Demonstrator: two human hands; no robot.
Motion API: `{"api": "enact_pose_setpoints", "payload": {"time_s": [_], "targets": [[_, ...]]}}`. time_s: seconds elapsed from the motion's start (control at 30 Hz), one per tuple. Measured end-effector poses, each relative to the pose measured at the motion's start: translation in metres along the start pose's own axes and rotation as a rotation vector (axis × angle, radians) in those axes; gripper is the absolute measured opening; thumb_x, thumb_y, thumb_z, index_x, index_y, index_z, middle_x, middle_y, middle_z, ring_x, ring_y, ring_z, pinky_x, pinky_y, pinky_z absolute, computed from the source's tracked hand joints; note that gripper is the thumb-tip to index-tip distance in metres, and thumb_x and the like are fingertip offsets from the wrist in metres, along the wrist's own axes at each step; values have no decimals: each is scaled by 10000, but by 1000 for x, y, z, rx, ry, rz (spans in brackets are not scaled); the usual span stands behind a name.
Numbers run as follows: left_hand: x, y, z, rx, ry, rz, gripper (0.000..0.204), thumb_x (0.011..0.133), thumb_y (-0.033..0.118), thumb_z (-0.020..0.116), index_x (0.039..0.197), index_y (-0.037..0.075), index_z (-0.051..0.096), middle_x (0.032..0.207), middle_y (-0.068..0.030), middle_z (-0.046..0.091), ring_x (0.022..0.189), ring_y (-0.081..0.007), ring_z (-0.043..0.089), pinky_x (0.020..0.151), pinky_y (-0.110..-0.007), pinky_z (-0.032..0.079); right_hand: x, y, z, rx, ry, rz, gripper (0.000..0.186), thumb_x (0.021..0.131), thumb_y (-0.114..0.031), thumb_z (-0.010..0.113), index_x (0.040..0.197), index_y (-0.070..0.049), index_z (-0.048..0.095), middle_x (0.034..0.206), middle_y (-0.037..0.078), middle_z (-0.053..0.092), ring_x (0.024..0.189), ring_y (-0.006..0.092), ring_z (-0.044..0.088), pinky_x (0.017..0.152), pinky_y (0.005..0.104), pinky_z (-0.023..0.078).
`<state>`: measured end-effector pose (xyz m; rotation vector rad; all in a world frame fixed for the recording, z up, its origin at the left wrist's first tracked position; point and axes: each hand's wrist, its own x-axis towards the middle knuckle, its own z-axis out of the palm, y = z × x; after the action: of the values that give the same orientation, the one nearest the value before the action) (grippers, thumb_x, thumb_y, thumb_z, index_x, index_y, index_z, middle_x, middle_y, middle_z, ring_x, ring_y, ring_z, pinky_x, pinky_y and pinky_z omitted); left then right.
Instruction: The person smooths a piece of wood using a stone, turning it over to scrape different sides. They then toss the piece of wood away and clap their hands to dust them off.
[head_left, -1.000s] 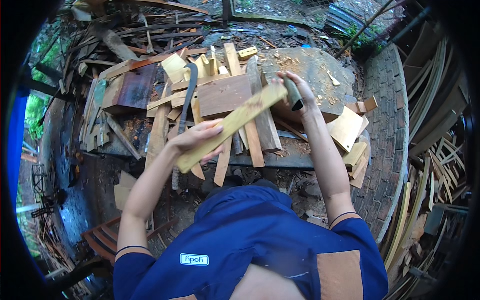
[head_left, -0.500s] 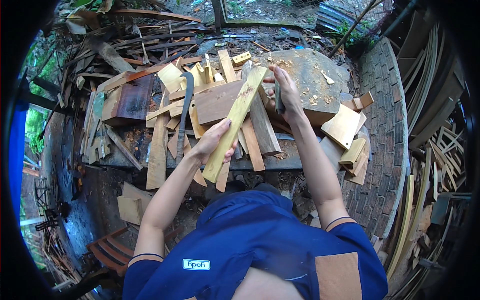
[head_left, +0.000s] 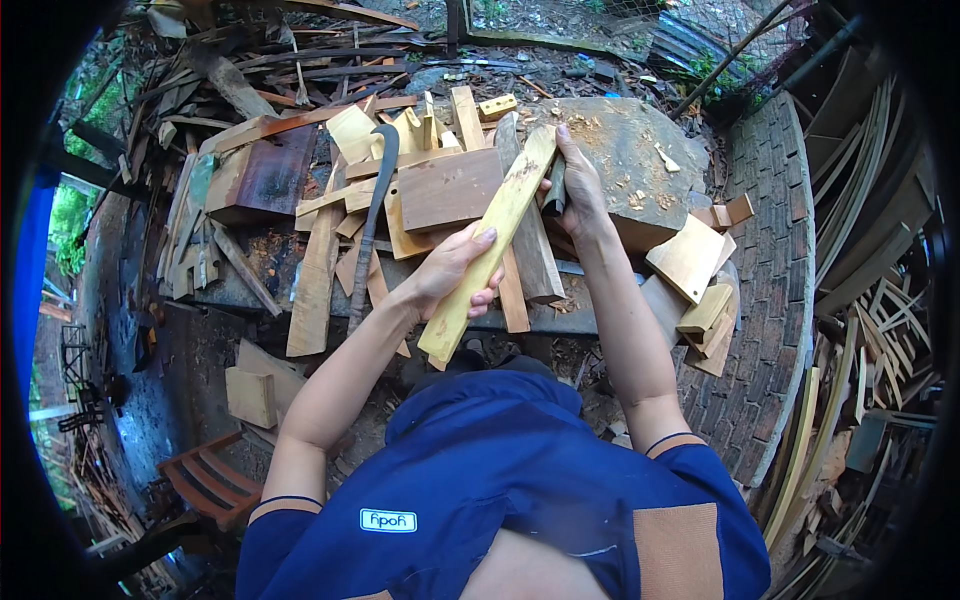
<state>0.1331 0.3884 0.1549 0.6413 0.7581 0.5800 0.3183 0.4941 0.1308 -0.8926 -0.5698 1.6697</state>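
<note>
My left hand [head_left: 455, 262] grips a long pale-yellow wooden strip [head_left: 490, 250] near its lower part, holding it diagonally over the piled offcuts. My right hand [head_left: 582, 185] is at the strip's upper end, its thumb by the tip, and holds a short dark metal tool [head_left: 557, 200] under or beside the wood; the tool's exact form is partly hidden. Left of the strip, a long curved blade [head_left: 382, 175] with a wrapped handle lies across the pile. A brown rectangular board [head_left: 445, 185] rests just behind my left hand.
A thick slab [head_left: 645, 145] with shavings sits at the back right of the cluttered workbench [head_left: 590, 320]. A dark wood block [head_left: 265, 175] lies left. Scrap timber [head_left: 300, 65] is heaped behind. A brick surface [head_left: 760, 280] runs along the right; a slatted chair [head_left: 210, 475] stands lower left.
The strip has turned steeper and moved slightly right. My left hand has shifted right and along it; my right hand has closed in on the strip's upper end, still holding the tool.
</note>
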Motion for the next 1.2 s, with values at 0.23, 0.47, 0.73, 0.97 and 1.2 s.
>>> {"api": "enact_pose_setpoints", "payload": {"time_s": [0.23,0.47,0.73,0.97,1.2], "targets": [[9,-8,10,190,49,148,356,997,206,452,1282,101,268,746,-52,466,472,-98,472,402,-238,434,-6,1,1,-58,115,-102,351,970,-345,509,1077,-11,502,901,77,615,715,146,625,612,268,523],[15,-3,21,503,62,121,300,991,149,430,1228,73,263,709,-49,453,468,-105,472,395,-245,424,14,11,-13,-530,283,-393,538,960,-306,536,1355,19,370,1243,200,509,1132,228,518,952,335,422],[6,15,11,436,-21,3,355,985,190,463,1258,114,249,711,-38,448,470,-102,467,400,-251,423,42,12,-34,-406,230,-221,321,959,-377,515,865,-77,579,725,11,572,592,98,518,559,269,429],[-26,43,-14,349,-114,-133,328,998,326,431,1252,153,315,747,-21,448,480,-72,449,384,-211,391,77,-31,-107,-180,85,177,515,942,-530,438,1134,-69,563,689,15,560,544,94,540,407,272,474],[-9,27,-22,317,0,-191,477,995,526,283,1180,97,377,797,-49,497,507,-75,453,392,-206,405,30,-31,-48,-935,-140,-7,310,919,-396,589,1094,-143,633,723,-29,550,546,45,463,470,192,393]]}}
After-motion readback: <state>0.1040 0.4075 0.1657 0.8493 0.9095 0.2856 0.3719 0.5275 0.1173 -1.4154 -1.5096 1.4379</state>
